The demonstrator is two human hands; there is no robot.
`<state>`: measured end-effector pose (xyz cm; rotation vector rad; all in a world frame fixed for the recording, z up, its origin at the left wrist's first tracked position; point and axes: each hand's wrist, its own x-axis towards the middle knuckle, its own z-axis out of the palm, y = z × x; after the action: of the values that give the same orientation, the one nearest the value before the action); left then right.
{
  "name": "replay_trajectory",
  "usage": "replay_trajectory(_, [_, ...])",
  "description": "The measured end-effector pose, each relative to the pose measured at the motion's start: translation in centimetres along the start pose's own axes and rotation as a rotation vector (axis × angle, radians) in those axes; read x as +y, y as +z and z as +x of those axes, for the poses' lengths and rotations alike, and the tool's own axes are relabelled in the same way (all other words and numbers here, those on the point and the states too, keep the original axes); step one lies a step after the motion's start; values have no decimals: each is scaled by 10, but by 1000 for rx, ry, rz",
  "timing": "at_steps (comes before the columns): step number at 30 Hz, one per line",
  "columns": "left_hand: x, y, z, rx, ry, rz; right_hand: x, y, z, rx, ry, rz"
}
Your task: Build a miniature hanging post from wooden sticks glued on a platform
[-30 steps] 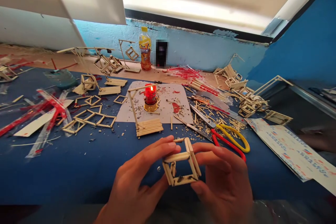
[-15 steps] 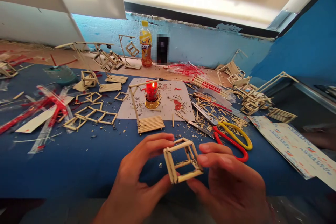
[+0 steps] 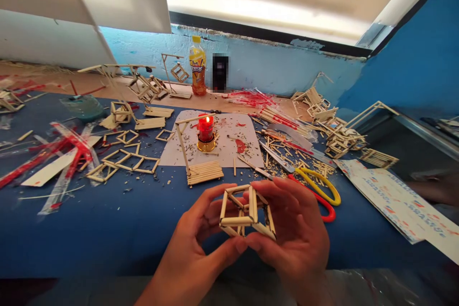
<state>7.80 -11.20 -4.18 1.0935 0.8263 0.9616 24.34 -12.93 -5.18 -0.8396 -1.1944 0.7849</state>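
Observation:
Both my hands hold a small cube frame of wooden sticks point(image 3: 246, 211) just above the near edge of the blue table point(image 3: 107, 229). My left hand point(image 3: 201, 244) grips its left side, thumb under the bottom edge and fingers curled behind. My right hand point(image 3: 292, 232) wraps its right side, fingers over the top and thumb under it. The frame is tilted, one corner towards me.
A lit red candle point(image 3: 205, 130) stands on grey paper point(image 3: 229, 146) beyond my hands, beside a stick stand on a slatted base point(image 3: 203, 172). Red-and-yellow scissors point(image 3: 317, 189), a blade, stick scraps, flat stick squares point(image 3: 124, 160), finished frames and an orange drink bottle point(image 3: 197, 66) lie around.
The cube frame has been turned in my hands and lifted a little. My right hand's fingers have closed further over its top; the left thumb has slid under it.

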Motion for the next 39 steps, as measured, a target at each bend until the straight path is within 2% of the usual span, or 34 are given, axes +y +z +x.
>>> replay_trajectory(2, [0,0,-2,9,53,88,-2,2,-2,22,-29,-8])
replay_trajectory(7, [4,-4,-15,191,308,337,-2,2,-5,75,-134,-77])
replay_trajectory(10, [11,-6,-19,164,406,474,1,-2,-8,36,-230,-186])
replay_trajectory(16, [13,-6,-11,84,460,477,2,-3,-9,-10,-398,-358])
replay_trajectory(21, [8,-9,-13,92,439,458,5,4,-9,3,-535,-303])
replay_trajectory(23, [8,-10,-18,119,381,443,3,1,-11,-51,-503,-327])
replay_trajectory(26, [8,-13,-23,157,305,376,-8,-13,-11,-221,-415,-353])
replay_trajectory(28, [7,-16,-23,183,245,266,-18,-27,-8,-302,-363,-400])
replay_trajectory(31, [4,-20,-22,217,155,58,-30,-41,0,-364,-181,-594])
replay_trajectory(34, [3,-20,-19,216,185,-15,-30,-39,5,-431,-48,-629])
replay_trajectory(39, [5,-20,-19,181,319,184,-19,-15,8,-340,28,-415])
